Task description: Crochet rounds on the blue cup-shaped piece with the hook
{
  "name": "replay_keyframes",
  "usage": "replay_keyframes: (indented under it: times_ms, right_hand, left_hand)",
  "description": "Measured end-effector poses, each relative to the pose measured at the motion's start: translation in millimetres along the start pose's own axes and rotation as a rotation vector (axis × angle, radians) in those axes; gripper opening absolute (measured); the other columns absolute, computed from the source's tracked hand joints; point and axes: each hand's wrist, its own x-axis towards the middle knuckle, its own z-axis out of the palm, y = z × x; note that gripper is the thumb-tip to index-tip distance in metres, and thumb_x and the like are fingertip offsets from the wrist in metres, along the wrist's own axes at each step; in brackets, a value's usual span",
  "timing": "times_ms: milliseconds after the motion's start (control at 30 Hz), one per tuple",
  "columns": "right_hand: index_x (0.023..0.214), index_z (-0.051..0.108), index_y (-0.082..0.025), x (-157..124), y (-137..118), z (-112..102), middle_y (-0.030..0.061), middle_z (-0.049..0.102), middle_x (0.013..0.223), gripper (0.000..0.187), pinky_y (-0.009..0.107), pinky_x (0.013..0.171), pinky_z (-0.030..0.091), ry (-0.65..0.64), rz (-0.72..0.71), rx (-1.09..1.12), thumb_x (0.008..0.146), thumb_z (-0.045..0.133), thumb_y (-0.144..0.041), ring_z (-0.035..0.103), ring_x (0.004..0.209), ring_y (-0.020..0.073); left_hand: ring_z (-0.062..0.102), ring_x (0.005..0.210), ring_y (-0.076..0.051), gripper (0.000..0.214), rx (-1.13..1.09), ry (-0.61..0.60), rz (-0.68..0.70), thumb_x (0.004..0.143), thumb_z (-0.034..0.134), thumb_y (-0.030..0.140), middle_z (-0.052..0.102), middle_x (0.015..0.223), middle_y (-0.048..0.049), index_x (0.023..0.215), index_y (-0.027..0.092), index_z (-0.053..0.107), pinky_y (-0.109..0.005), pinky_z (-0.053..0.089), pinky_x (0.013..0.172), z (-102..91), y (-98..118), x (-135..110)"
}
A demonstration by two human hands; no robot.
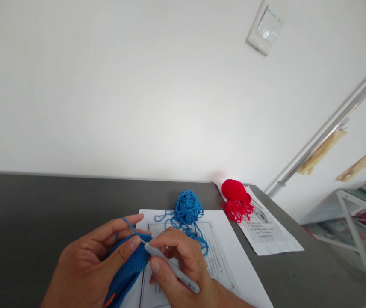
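My left hand pinches the top edge of a blue crochet piece, with a strand of blue yarn running over its raised index finger. In my right hand is a crochet hook with a grey handle, gripped between thumb and fingers. The hook's thin metal tip meets the edge of the piece beside my left thumb. Something small and orange shows against the lower part of the blue piece. Beyond my hands sits a loose ball of blue yarn, its strands trailing over a printed sheet.
A red yarn ball with loose loops rests on a second paper at the right of the dark table. A white wall rises behind. To the right stand a metal pole and a white-framed rack.
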Motion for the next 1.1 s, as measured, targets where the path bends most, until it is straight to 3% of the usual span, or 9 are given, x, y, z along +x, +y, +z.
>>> replay_keyframes:
  times_ms: [200, 367, 867, 1100]
  right_hand:
    - [0.114, 0.069, -0.024, 0.4, -0.4, -0.7, 0.0034, 0.066, 0.087, 0.021, 0.023, 0.059, 0.050, 0.002, 0.010, 0.007, 0.093, 0.068, -0.022, 0.063, 0.073, 0.0134]
    - [0.114, 0.068, -0.024, 1.4, 0.9, 0.1, 0.0027, 0.065, 0.087, 0.020, 0.023, 0.059, 0.050, 0.000, -0.005, 0.015, 0.094, 0.067, -0.022, 0.062, 0.069, 0.0121]
    - [0.116, 0.068, -0.028, 0.6, 1.7, -1.1, 0.0020, 0.066, 0.090, 0.024, 0.023, 0.062, 0.052, 0.000, 0.007, -0.008, 0.093, 0.069, -0.020, 0.064, 0.074, 0.0125]
    - [0.116, 0.067, -0.026, 0.4, -0.7, -1.2, 0.0029, 0.066, 0.090, 0.023, 0.023, 0.060, 0.051, -0.012, -0.001, -0.008, 0.093, 0.067, -0.020, 0.063, 0.071, 0.0129]
  left_hand:
    - [0.078, 0.072, -0.022, 0.051, 0.016, 0.000, 0.031, 0.062, 0.092, 0.050, 0.083, 0.084, -0.0054, 0.105, 0.025, 0.083, -0.017, 0.060, 0.057, 0.1, -2.2, -1.0]
    - [0.077, 0.068, -0.024, 0.054, 0.017, -0.007, 0.009, 0.056, 0.094, 0.051, 0.083, 0.080, -0.0066, 0.101, 0.023, 0.084, -0.020, 0.060, 0.054, 1.5, -1.0, -0.5]
    - [0.079, 0.072, -0.024, 0.054, 0.005, -0.021, 0.019, 0.060, 0.094, 0.051, 0.083, 0.084, -0.0062, 0.106, 0.024, 0.082, -0.019, 0.062, 0.057, -0.7, -3.2, 1.7]
    - [0.081, 0.084, -0.026, 0.054, 0.004, -0.075, -0.003, 0.065, 0.092, 0.049, 0.084, 0.092, -0.0068, 0.112, 0.024, 0.081, -0.021, 0.064, 0.068, -3.6, -6.1, 1.7]
